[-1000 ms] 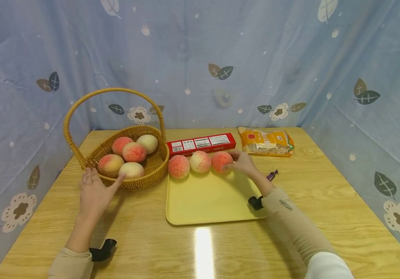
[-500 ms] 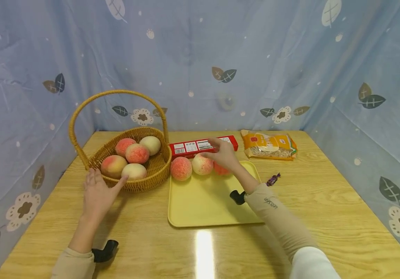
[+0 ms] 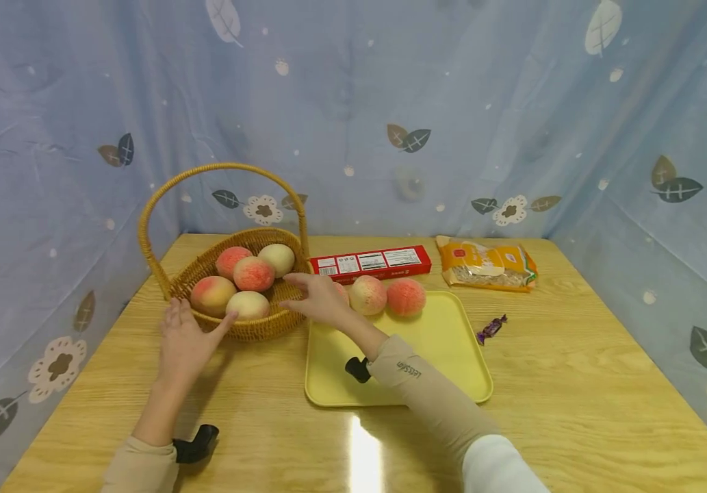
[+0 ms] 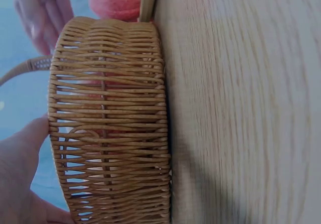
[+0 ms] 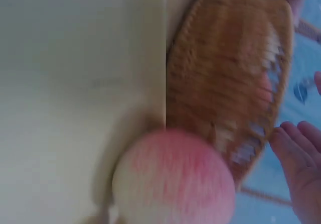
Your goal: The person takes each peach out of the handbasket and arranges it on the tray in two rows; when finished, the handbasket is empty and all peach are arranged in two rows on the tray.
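A wicker basket (image 3: 271, 327) with a tall handle stands at the left, with several peaches (image 3: 253, 274) inside. My left hand (image 3: 185, 346) rests at its near left rim, fingers spread; in the left wrist view the thumb (image 4: 37, 131) touches the rim. My right hand (image 3: 327, 301) reaches over the basket's right side, thumb and fingers apart, nothing visible between them. On the yellow tray (image 3: 415, 363), a pale peach (image 3: 368, 296) and a red peach (image 3: 406, 297) lie along the back; another, left of them, is mostly hidden by my right hand.
A red box (image 3: 384, 263) lies behind the tray. To its right is an orange food bag (image 3: 486, 263). One purple wrapped candy (image 3: 492, 329) lies right of the tray. Blue patterned cloth (image 3: 353, 123) encloses the back and sides of the wooden table (image 3: 562, 383).
My right hand has let go of the red peach at the tray's back and moved left to the basket. The left hand has stayed at the rim. The head view has shifted slightly.
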`<state>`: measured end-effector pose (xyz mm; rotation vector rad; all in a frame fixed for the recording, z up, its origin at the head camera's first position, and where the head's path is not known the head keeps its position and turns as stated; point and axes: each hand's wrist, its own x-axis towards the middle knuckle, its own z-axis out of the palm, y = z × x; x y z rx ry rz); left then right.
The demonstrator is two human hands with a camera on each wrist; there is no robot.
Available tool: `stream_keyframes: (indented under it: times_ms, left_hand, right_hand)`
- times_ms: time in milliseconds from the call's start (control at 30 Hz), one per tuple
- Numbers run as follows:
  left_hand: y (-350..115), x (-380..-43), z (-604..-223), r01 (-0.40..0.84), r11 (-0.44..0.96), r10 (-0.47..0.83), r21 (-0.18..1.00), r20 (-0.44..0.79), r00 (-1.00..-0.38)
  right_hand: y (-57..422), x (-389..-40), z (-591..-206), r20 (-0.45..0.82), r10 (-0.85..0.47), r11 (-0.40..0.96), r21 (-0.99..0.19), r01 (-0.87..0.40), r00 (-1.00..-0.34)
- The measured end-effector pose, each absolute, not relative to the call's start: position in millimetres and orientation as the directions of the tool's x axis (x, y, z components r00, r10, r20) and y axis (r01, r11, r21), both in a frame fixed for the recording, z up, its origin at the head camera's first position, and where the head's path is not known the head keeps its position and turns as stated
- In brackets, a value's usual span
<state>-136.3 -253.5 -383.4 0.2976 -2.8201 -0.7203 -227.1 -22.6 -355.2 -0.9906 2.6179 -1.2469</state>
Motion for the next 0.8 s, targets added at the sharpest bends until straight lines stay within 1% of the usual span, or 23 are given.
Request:
stream_keyframes:
  times_ms: [100,200,267,467,600,700,800]
  left_hand:
    - [-252,-136,-384,-0.14,0.864,-0.244,0.484,0.16,-0.956]
    - [-250,-136,-384,-0.133,0.874,-0.233,0.467,0.163,-0.959]
    - [-249,-136,-384,-0.126,0.875,-0.227,0.467,0.167,-0.96]
    - [-246,-136,-387,-0.118,0.853,-0.239,0.508,0.179,-0.954]
    - [-246,-135,-387,-0.124,0.848,-0.252,0.516,0.187,-0.949]
    - [-248,-134,-386,-0.134,0.846,-0.26,0.517,0.18,-0.949]
    - [-250,-134,-385,-0.148,0.847,-0.266,0.511,0.167,-0.949]
  right_hand:
    - [-41,-224,-359,0.198,-0.611,0.47,-0.688,-0.553,-0.766]
    - [-56,-224,-363,0.199,-0.639,0.497,-0.63,-0.597,-0.743]
    - [-64,-224,-365,0.195,-0.643,0.526,-0.59,-0.613,-0.74]
    - [-84,-227,-365,0.17,-0.618,0.612,-0.509,-0.605,-0.768]
    - [-92,-230,-364,0.135,-0.594,0.657,-0.487,-0.575,-0.793]
    - [-95,-232,-360,0.078,-0.578,0.688,-0.49,-0.536,-0.812]
    - [-96,-236,-357,0.028,-0.577,0.696,-0.505,-0.51,-0.816]
